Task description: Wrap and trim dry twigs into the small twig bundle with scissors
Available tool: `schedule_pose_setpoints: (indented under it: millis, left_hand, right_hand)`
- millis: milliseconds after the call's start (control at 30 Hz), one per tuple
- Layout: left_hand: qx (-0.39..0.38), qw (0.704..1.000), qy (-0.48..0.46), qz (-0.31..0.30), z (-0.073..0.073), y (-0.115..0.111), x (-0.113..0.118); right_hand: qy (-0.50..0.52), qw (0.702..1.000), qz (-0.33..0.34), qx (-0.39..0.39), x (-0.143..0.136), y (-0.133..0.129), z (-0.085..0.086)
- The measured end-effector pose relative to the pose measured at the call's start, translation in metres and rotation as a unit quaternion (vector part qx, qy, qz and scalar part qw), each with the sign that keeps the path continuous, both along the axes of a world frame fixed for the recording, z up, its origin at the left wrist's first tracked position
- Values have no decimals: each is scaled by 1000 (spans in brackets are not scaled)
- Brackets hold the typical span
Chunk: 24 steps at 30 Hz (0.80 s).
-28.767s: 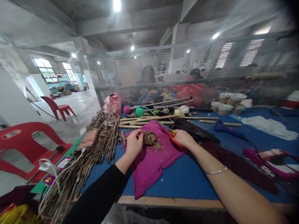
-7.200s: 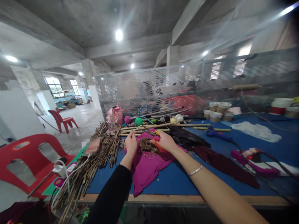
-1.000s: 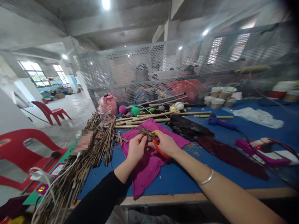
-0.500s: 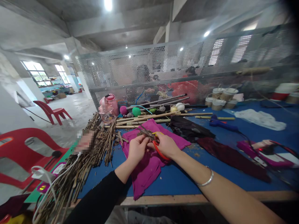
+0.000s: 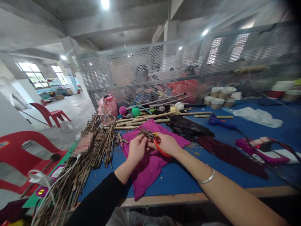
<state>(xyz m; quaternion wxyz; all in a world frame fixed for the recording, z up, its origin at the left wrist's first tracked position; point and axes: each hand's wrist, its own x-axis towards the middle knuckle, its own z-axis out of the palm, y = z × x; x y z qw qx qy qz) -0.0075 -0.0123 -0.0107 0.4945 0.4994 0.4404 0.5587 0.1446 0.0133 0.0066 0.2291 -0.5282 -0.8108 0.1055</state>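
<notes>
My right hand is closed around the red-and-yellow handles of a pair of scissors, whose dark blades point up and to the left. Close beside it, my left hand has thumb and fingers pinched together near the blades; what sits between the fingertips is too small to make out. Both hands are above a magenta cloth spread on the blue tabletop. Small brown plant bits lie on the cloth just behind the fingers, partly covered by the blades.
A heap of dry brown stalks covers the table's left side. Behind the cloth are long sticks, yarn balls and a pink jug. Dark cloths and a purple power device lie to the right. A perforated metal screen stands behind.
The view has shifted slightly, so the surroundings sit a little further left. Both hands stay close together over the cloth, and the scissors remain in my right hand.
</notes>
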Motion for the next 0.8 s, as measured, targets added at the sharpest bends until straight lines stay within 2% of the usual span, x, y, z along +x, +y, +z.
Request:
schedule_pose_setpoints:
  millis: [200,333,633,800]
  left_hand:
    - [2,1000,-23,-19,9,-5,5]
    - [18,999,-19,-33,10,-7,6]
    - [-4,1000,-4,-14,6,-4,3]
    - [1,1000,-20,-17,5,-3,3]
  right_hand:
    - [35,998,49,21,-2,0,-2]
    - [42,997,54,38,-4,0,-4]
    - [1,1000,12,2,0,-3,4]
    - [-17,1000,-2,-10,0,0,2]
